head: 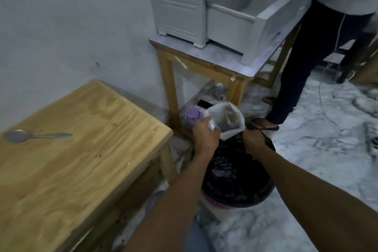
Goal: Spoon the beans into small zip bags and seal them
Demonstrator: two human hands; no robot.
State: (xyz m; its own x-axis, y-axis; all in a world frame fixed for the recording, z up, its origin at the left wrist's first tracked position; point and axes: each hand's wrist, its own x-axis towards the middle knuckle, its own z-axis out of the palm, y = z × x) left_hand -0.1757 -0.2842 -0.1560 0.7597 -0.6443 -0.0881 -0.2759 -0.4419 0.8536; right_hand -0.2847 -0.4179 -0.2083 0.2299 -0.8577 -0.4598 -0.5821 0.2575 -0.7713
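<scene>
My left hand point(205, 136) grips the side of a translucent plastic bag point(226, 121) whose mouth stands open, with dark contents inside. My right hand point(253, 140) grips the rim of a black bin liner point(235, 178) that lines a bin on the floor, directly below the plastic bag. A metal spoon point(34, 136) lies on the wooden table point(81, 159) at the left, well away from both hands. No beans can be told apart in this blurred view.
A second wooden table point(204, 61) with a marbled top carries a white plastic drawer unit point(225, 6) with one drawer pulled out. Another person point(319, 47) stands at the right by it. A purple-lidded jar point(192, 117) sits under that table.
</scene>
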